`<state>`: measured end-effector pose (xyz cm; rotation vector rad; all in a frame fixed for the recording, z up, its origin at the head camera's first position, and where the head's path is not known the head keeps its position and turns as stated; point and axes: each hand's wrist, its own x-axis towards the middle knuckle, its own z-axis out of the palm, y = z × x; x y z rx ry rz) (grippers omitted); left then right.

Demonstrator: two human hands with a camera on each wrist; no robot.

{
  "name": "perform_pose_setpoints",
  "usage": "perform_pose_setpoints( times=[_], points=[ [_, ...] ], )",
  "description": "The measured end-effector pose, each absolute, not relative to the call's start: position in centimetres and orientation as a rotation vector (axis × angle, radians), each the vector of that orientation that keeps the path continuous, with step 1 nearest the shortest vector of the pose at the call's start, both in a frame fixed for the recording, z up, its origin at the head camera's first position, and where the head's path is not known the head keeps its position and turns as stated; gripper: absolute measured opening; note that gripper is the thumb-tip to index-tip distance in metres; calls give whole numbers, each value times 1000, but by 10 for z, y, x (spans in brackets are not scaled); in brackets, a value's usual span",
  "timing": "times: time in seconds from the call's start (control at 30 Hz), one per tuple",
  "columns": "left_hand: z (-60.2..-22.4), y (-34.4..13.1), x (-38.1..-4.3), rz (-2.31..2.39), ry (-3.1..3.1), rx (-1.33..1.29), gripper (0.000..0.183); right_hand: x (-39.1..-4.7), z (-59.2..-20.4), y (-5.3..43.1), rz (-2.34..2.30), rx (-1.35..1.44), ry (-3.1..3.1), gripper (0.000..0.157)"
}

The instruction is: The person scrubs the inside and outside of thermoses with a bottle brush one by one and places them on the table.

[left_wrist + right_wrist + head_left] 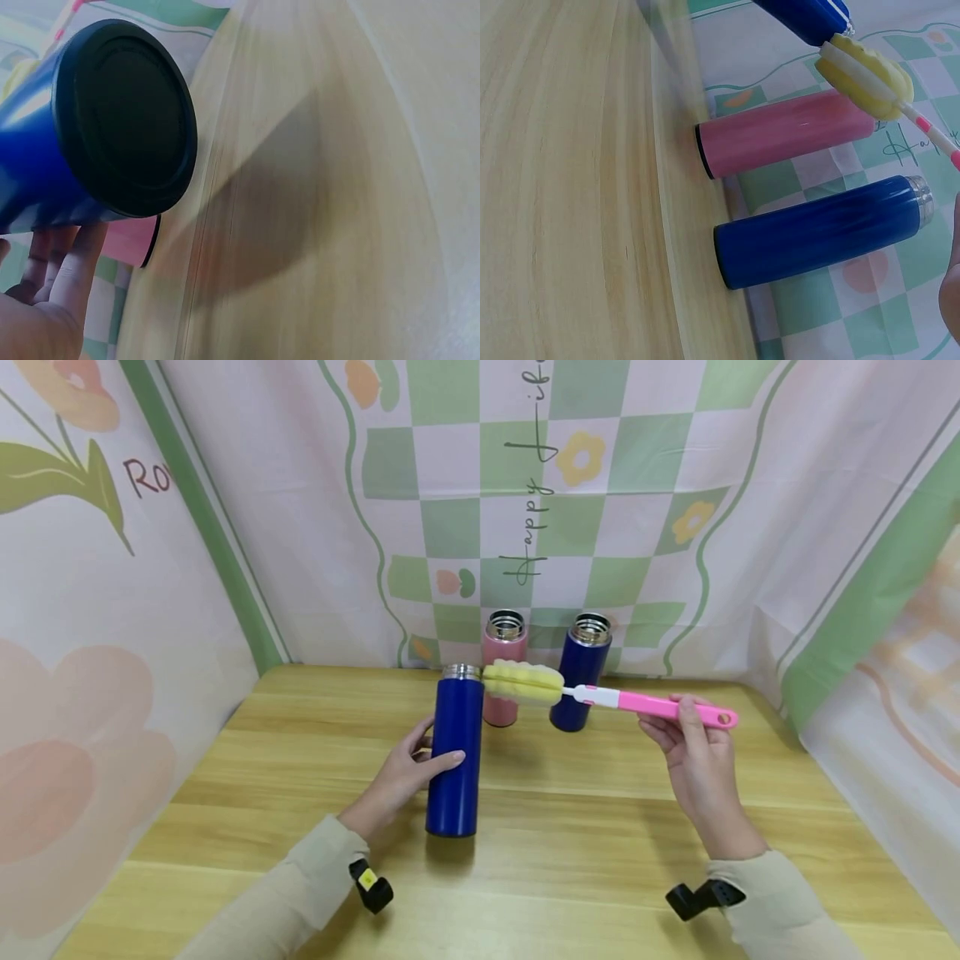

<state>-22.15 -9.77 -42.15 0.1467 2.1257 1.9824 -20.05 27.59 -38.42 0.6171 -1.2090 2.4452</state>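
My left hand [408, 772] grips a blue thermos bottle [455, 756] around its body, thumb across the front. Lidless, the bottle is lifted off the table, its black base [135, 120] facing the left wrist camera. In my right hand [697, 760] is a bottle brush, pinched by its pink handle [652, 704] near the hanging hole. The brush's yellow sponge head [522, 683] points left, its tip close beside the steel mouth of the held bottle. In the right wrist view the sponge [864, 79] overlaps that bottle's neck.
Behind the hands, a pink thermos bottle [502, 714] and a second blue thermos bottle [581, 664] stand upright without lids near the back edge of the wooden table [570, 860]. A green-and-white checked curtain [510, 460] hangs right behind them, with more curtain at both sides.
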Motion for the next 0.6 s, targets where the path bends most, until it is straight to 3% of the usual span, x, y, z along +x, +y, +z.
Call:
perform_pose_setpoints(
  times=[0.6],
  points=[
    [-421, -102, -225, 2107, 2075, 99, 86, -200, -390, 274, 2494, 740, -1307, 25]
  ],
)
